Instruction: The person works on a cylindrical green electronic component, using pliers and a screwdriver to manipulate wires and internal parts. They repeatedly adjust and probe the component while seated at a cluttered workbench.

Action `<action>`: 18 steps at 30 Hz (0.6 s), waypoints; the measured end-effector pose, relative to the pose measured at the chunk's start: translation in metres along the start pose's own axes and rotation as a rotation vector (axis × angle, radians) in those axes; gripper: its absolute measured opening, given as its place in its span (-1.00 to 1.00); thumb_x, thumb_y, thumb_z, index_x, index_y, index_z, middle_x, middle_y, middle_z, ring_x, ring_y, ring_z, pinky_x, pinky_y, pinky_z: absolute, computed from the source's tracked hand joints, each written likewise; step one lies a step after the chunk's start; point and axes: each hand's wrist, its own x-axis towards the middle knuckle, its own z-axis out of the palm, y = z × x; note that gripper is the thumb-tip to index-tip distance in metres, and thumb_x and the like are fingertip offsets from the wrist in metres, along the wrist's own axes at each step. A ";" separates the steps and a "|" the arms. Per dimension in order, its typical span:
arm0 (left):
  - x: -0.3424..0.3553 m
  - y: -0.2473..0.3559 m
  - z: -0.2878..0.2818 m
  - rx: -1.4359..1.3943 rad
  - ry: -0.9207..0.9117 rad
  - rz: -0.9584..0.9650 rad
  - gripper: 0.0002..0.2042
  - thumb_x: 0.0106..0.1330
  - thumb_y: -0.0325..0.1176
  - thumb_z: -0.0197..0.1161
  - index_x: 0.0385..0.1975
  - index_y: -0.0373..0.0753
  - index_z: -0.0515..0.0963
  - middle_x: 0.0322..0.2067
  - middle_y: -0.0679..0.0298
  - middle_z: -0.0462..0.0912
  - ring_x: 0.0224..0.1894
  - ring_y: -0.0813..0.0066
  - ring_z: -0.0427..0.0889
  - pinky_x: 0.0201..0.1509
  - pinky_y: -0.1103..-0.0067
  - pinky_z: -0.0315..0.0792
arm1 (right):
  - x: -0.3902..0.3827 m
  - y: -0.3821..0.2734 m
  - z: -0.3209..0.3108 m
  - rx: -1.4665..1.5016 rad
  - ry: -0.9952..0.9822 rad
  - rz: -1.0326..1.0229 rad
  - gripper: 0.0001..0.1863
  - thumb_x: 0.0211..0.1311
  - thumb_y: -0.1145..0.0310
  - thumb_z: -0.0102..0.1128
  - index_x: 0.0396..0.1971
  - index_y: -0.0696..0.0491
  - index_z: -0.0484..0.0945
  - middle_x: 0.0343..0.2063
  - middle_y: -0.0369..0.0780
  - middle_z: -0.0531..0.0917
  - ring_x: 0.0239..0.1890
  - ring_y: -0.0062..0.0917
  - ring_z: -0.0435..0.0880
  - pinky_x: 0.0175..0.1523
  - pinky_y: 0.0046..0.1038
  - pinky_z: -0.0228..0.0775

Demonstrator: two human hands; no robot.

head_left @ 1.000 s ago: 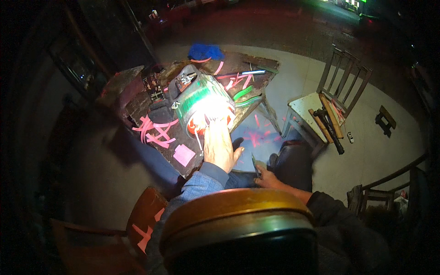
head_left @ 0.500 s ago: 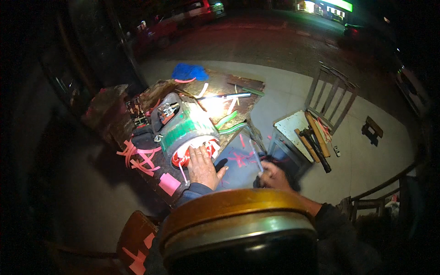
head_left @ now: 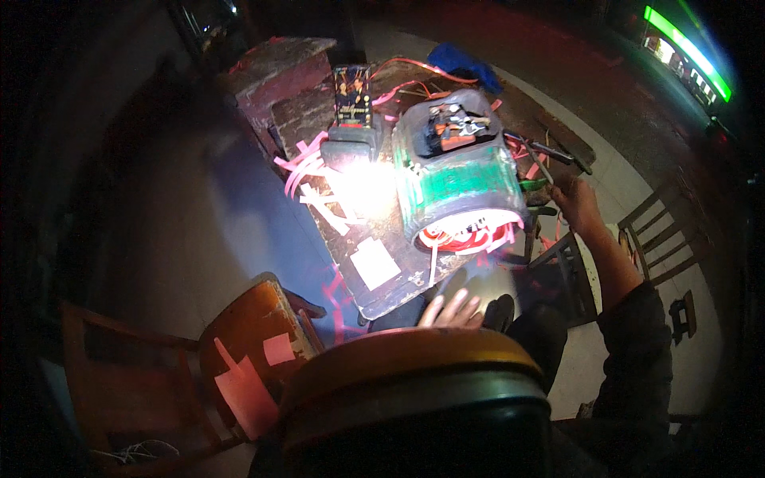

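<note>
My left hand (head_left: 450,311) is below the table's near edge, fingers apart and empty, partly hidden by the cap rim at the bottom. My right hand (head_left: 575,203) is at the table's right side, fingers closed on a thin tool (head_left: 542,163). A scuffed, wide dark-grey container with a green band (head_left: 450,179) lies on the worn wooden table (head_left: 386,295), red-and-white material (head_left: 470,235) in its open near end and pliers-like pieces in its top recess. To its left are a dark panel (head_left: 352,92), pink strips (head_left: 307,171) and a brightly lit pale sheet (head_left: 374,263).
A wooden chair (head_left: 135,358) holding pink cut pieces stands at lower left, another chair (head_left: 661,239) at right, with a small dark stool (head_left: 683,317) beside it. A blue cloth (head_left: 462,64) lies at the table's back. Beyond are the road and a lit green sign (head_left: 687,52).
My left hand has left the container's open end and dropped below the table edge. My right hand has risen to the table's right side with the thin tool. The view has turned leftward.
</note>
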 end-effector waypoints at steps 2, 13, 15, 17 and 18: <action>-0.024 -0.016 -0.011 0.050 0.022 -0.080 -0.20 0.09 -0.10 0.62 0.33 -0.37 0.53 0.47 -0.07 0.45 0.61 -0.13 0.28 0.64 -0.09 0.14 | 0.027 -0.002 0.009 -0.016 -0.059 -0.008 -0.70 0.43 0.27 0.39 -0.06 0.22 0.73 -0.33 0.00 0.81 -0.22 -0.25 0.86 -0.12 -0.18 0.63; -0.030 -0.095 -0.067 0.165 0.223 -0.460 -0.34 0.15 -0.39 0.57 0.30 -0.41 0.54 0.20 -0.10 0.66 0.28 -0.11 0.61 0.42 0.14 0.42 | 0.093 -0.001 0.048 0.183 0.132 -0.106 -0.44 0.56 0.29 0.31 0.44 0.19 0.46 0.32 -0.02 0.66 0.39 -0.29 0.63 0.46 -0.25 0.43; -0.026 -0.099 -0.071 0.182 0.210 -0.443 -0.39 0.13 -0.40 0.59 0.23 -0.38 0.59 0.09 -0.06 0.70 0.19 -0.09 0.65 0.34 0.17 0.47 | 0.073 -0.007 0.037 0.330 0.163 -0.149 -0.44 0.57 0.28 0.30 0.44 0.20 0.46 0.36 -0.03 0.63 0.43 -0.30 0.58 0.49 -0.26 0.38; -0.020 -0.105 -0.075 0.221 0.200 -0.388 -0.44 0.11 -0.39 0.60 0.16 -0.36 0.62 0.02 -0.03 0.71 0.15 -0.07 0.66 0.31 0.18 0.49 | 0.042 -0.017 0.028 0.430 0.240 -0.086 -0.46 0.59 0.26 0.28 0.41 0.22 0.50 0.34 -0.05 0.65 0.37 -0.32 0.62 0.41 -0.29 0.45; -0.018 -0.108 -0.076 0.241 0.203 -0.347 -0.46 0.11 -0.39 0.60 0.12 -0.36 0.64 -0.01 -0.02 0.71 0.13 -0.06 0.66 0.29 0.18 0.50 | 0.020 -0.022 0.022 0.444 0.213 -0.099 -0.48 0.59 0.26 0.27 0.39 0.21 0.52 0.30 -0.04 0.67 0.33 -0.31 0.65 0.38 -0.28 0.48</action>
